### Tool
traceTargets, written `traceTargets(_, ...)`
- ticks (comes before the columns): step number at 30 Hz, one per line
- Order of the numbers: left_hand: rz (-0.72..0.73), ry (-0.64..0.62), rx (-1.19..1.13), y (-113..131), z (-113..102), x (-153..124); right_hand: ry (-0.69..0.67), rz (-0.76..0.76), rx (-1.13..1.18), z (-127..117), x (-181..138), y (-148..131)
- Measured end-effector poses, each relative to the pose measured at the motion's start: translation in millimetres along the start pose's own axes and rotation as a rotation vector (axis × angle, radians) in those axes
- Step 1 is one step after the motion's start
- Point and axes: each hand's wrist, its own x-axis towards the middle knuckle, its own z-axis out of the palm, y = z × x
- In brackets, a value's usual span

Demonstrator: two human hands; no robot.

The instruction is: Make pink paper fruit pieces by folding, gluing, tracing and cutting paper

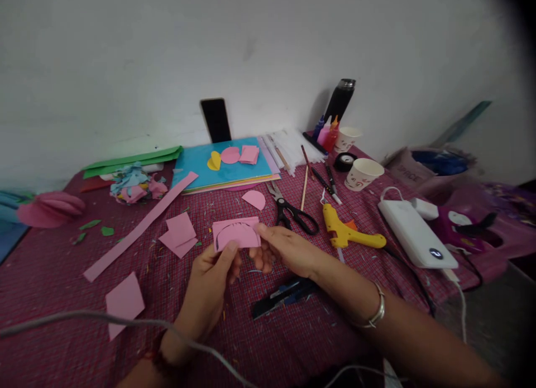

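A folded piece of pink paper [247, 240] with a dark curved outline drawn on it is held up over the table. My left hand [213, 282] grips its lower left part, thumb on the front. On the right edge, my right hand [285, 245] pinches it between thumb and fingers. Just beyond the paper lie a pink half-round cutout [254, 199] and black-handled scissors [293, 209], blades pointing away. Below my right hand rests a dark utility knife [280, 298]. Pink paper squares [180, 234] lie to the left.
A yellow glue gun [349, 234], a white power bank [419, 234] and paper cups [363, 174] stand on the right. Behind are a blue sheet [192, 167] with small cutouts and a phone [215, 120] against the wall. A pale cable [125, 321] crosses the front.
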Motion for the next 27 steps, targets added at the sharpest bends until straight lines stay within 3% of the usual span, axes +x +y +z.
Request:
traceTargets(5, 0.065, 0.049, 0.101, 0.0, -2.6, 1.8, -0.001, -0.023, 0.012, -2.0, 1.4, 0.5)
traceTargets(13, 0.07, 0.039, 0.138, -1.5, -3.2, -0.2, 0.091, -0.037, -0.214, 2.4, 3.2, 2.9)
traceTargets(27, -0.055, 0.06, -0.228, -0.1, 2.6, -2.0, 0.084, -0.192, -0.228, 3.8, 1.3, 2.5)
